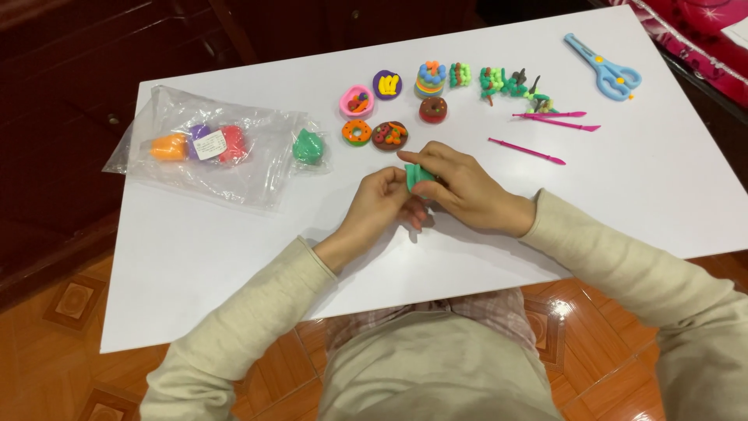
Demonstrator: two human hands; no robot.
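Observation:
A small flat piece of green modelling clay [418, 176] is pinched between both of my hands above the white table [662, 179]. My left hand [382, 204] grips its left side with fingers curled. Over its top and right side closes my right hand [461, 187]. Just beyond the hands lie a clay doughnut with orange and green rings [357, 132] and a brown one with coloured dots [389, 135].
A clear plastic bag [218, 148] with orange, purple, red and green clay lumps lies at the left. Several small clay models [430, 79] line the far side. Three pink sculpting tools [527, 150] and blue scissors [612, 68] lie at the right.

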